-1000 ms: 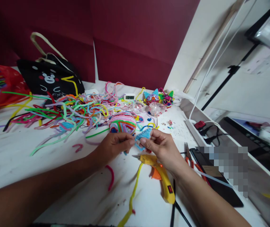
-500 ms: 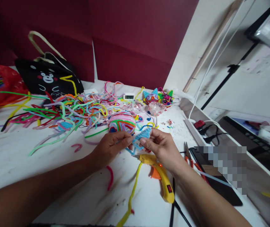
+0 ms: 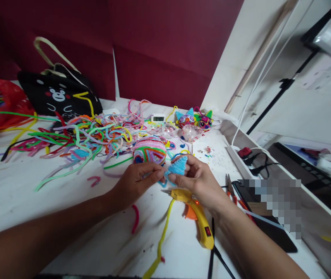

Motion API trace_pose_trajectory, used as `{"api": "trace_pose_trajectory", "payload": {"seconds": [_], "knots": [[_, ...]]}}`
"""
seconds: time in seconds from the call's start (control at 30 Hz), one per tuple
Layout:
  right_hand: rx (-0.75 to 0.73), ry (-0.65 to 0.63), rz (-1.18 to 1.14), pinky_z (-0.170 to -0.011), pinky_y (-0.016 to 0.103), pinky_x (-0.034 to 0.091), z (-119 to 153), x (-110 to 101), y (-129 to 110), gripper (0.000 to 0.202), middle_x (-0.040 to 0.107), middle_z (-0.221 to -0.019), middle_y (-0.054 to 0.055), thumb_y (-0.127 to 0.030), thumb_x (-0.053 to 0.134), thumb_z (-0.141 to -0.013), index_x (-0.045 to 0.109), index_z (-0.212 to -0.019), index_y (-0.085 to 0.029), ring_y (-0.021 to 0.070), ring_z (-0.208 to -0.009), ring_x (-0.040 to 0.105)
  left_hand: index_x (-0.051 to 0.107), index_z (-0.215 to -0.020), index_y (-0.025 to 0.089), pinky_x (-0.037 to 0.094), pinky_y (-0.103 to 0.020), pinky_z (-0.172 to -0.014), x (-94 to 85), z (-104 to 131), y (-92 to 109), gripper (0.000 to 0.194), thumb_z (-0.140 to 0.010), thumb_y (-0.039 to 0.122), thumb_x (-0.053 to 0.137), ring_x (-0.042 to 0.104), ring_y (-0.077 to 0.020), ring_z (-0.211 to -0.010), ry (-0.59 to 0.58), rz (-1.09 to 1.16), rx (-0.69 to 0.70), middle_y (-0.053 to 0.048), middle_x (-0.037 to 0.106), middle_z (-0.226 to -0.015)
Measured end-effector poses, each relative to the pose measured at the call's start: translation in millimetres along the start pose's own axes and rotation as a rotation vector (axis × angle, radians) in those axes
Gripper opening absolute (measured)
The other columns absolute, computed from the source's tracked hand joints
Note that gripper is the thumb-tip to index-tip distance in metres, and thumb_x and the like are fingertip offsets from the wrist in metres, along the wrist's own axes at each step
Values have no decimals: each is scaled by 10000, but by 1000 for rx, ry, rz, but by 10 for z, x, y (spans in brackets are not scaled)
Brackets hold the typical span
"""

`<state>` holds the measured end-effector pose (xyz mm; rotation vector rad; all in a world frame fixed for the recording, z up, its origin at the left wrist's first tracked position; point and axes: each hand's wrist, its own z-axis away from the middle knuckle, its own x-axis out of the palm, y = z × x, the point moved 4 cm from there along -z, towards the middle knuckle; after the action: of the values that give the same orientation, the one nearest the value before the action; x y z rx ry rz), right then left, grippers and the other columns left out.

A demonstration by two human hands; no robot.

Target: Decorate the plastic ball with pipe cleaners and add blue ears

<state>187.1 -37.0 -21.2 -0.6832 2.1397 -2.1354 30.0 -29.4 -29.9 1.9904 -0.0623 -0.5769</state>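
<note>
A light-blue wound triangle (image 3: pixel 178 166) of pipe cleaner is pinched between the fingers and thumb of my right hand (image 3: pixel 197 180). My left hand (image 3: pixel 142 179) is closed at the triangle's left side, gripping the loose light-blue pipe cleaner; its fingertips partly hide the strand. Behind my left hand sits a striped ball (image 3: pixel 150 150) wrapped in pink, green and orange. Just below my right hand a yellow glue gun (image 3: pixel 201 221) lies on the white table (image 3: pixel 95 240), its nozzle pointing left and a small red light lit.
Tangled pipe cleaners (image 3: pixel 95 133) spread across the left, before a black bag (image 3: pixel 60 95). Two finished-looking colourful cat heads (image 3: pixel 203 120) and a small digital clock (image 3: pixel 158 118) stand at the back. Orange-handled pliers (image 3: pixel 230 190) and a black phone-like slab (image 3: pixel 281 236) lie right.
The blue triangle has turned more upright and shows its broad face. My right fingers have shifted slightly around it, and my left hand has moved a little to the right.
</note>
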Motion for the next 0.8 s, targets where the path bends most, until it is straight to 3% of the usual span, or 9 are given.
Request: {"api": "trace_pose_trajectory", "payload": {"seconds": [0.2, 0.37, 0.53, 0.7, 0.8], "knots": [[64, 21, 1, -574, 198, 466, -5, 5, 8, 385, 641, -662, -53, -265, 859, -587, 571, -827, -177, 77, -569, 574, 690, -914, 150, 485, -212, -728, 6, 33, 41, 185, -923, 228, 523, 660, -136, -816, 75, -233, 169, -30, 717, -885], [76, 32, 59, -557, 202, 445, 34, 20, 20, 476, 607, -650, -64, -254, 871, -562, 543, -900, -192, 82, -570, 538, 664, -903, 139, 497, -282, -810, 14, 80, 93, 151, -915, 183, 520, 657, -172, -851, 143, -458, 422, -49, 700, -821], [54, 29, 99, -539, 201, 422, 41, 13, 28, 475, 581, -638, -69, -256, 863, -570, 539, -911, -190, 77, -552, 504, 635, -946, 151, 502, -318, -845, 17, 103, 73, 132, -915, 157, 507, 621, -205, -954, 179, -617, 557, -64, 682, -846], [28, 23, 144, -515, 201, 402, 28, 11, 50, 440, 575, -635, -69, -272, 838, -605, 532, -912, -196, 79, -539, 485, 627, -914, 150, 484, -340, -878, 34, 110, 84, 131, -901, 133, 497, 610, -211, -953, 150, -673, 611, -76, 662, -855], [-17, 14, 203, -498, 204, 381, 29, 10, 63, 397, 561, -638, -67, -259, 810, -644, 530, -920, -206, 84, -534, 465, 621, -861, 152, 485, -284, -787, 26, 89, 88, 148, -904, 150, 479, 619, -178, -850, 111, -577, 485, -57, 654, -815]]}}
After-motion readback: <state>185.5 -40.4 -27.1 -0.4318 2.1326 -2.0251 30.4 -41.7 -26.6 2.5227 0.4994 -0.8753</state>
